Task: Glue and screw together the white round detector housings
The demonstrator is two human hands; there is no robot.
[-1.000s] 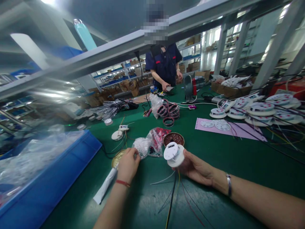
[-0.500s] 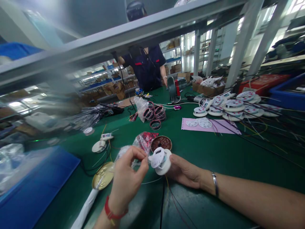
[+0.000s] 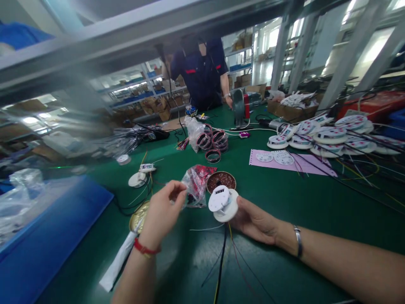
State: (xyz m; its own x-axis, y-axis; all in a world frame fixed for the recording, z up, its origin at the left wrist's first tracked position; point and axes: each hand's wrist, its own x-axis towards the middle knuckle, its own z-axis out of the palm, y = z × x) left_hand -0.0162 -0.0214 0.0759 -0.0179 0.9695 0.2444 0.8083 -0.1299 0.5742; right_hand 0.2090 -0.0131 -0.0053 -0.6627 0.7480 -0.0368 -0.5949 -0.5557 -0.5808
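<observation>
My right hand [image 3: 257,221] grips a white round device [image 3: 228,207] by its right edge, and wires hang below it. On the device a smaller white disc [image 3: 219,198] sits tilted. To the left, my left hand [image 3: 166,209] is closed with thumb and index finger pinched; whatever lies between the tips is too small to name. Behind the device stands a round tin [image 3: 228,177] with brown contents. A clear plastic bag with red pieces [image 3: 196,181] lies between that tin and my left hand.
A blue bin [image 3: 69,236] fills the left. A yellowish lid [image 3: 136,216] and white tube [image 3: 117,264] lie beside my left wrist. Black-rimmed rings [image 3: 212,156], pink paper [image 3: 311,164] and stacked white devices [image 3: 330,136] are farther back. A person [image 3: 202,76] stands across the table.
My left hand has drawn back to the left, away from the device. The device stays in my right hand, and the whole view has shifted slightly.
</observation>
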